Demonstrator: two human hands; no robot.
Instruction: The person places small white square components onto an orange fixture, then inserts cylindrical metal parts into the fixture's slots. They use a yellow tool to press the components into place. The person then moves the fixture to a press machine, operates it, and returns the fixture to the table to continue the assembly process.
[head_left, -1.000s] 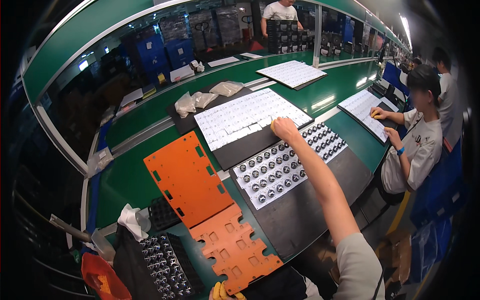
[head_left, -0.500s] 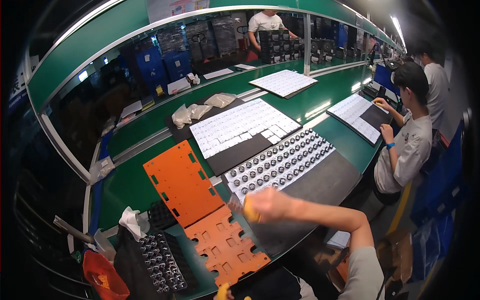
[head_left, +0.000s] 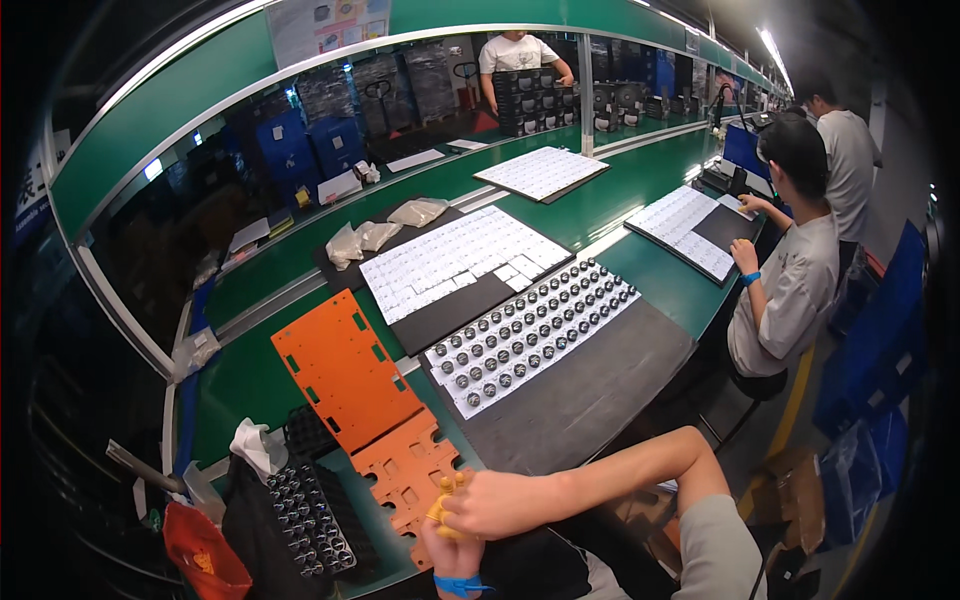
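My right hand [head_left: 505, 507] is closed and meets my left hand [head_left: 452, 550] over the near edge of the orange fixture. Yellow finger cots cover fingertips where the two hands touch. A blue band [head_left: 458, 585] circles my left wrist. Both hands have their fingers bent together, and whatever lies between them is hidden. Below and beside them is the fixture's lower orange plate [head_left: 385, 462] with cut-outs; its flat upper plate [head_left: 346, 365] lies beyond. To the right, rows of round black parts [head_left: 520, 336] stand on a white sheet.
A black tray of shiny round parts [head_left: 312, 520] and a red bag [head_left: 205, 550] lie at left. White card sheets on black boards [head_left: 470, 308] and clear bags [head_left: 378, 236] fill the far bench. A co-worker [head_left: 785, 280] sits at right; another person [head_left: 515, 60] stands behind stacked boxes.
My right hand has moved left and toward me, from beside the round black parts to my left hand. My left hand has risen further into view. The whole view has shifted slightly.
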